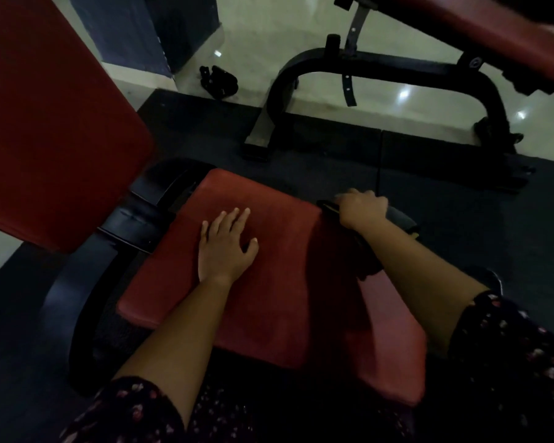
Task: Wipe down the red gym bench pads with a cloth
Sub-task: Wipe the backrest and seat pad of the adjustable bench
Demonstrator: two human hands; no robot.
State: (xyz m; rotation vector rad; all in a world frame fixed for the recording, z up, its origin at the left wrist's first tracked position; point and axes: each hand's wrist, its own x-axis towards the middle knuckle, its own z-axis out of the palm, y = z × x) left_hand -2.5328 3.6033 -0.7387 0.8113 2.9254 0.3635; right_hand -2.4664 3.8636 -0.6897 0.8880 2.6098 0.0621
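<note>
The red seat pad [285,302] of the bench lies in the middle of the head view. My left hand [226,247] rests flat on it with the fingers spread. At the pad's right edge my right hand [362,209] grips a dark cloth [365,251], which hangs down under my wrist along the pad's side. The red back pad [45,123] rises tilted at the left.
The black bench frame [87,282] curves round the seat on the left. A second bench with a red pad [493,30] and black frame [381,65] stands at the back right. A small black object [218,81] lies on the pale tiled floor. Dark rubber mat [493,225] surrounds the bench.
</note>
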